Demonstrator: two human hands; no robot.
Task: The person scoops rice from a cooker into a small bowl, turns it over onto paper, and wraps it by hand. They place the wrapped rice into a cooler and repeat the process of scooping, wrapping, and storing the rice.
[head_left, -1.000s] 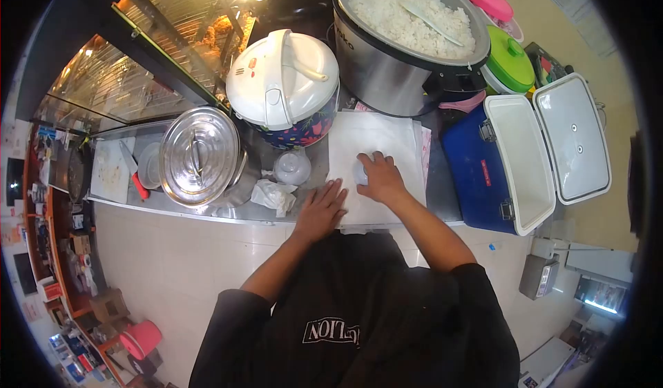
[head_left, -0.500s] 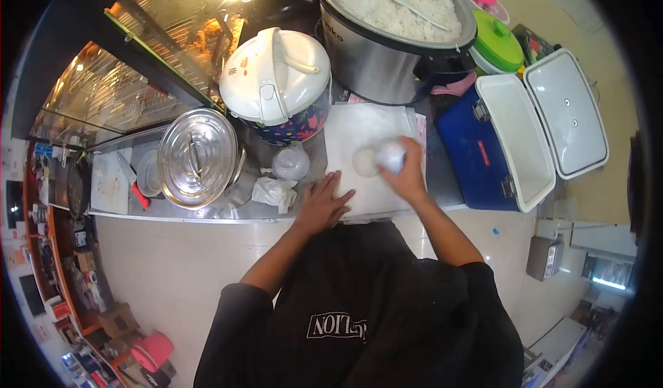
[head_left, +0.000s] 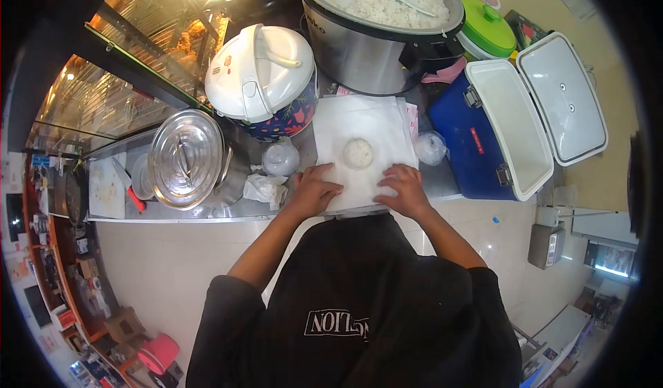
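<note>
Hands apart: left hand and right hand at opposite sides of the paper, whether pinching it I can't tell. Open paper between them; the rice mound sits just beyond, centred. The surface's front edge passes beneath the wrists. Tissue crowds left; small bowl, then cooler, right.

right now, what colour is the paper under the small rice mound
The paper is white, clearest in head view.
</note>
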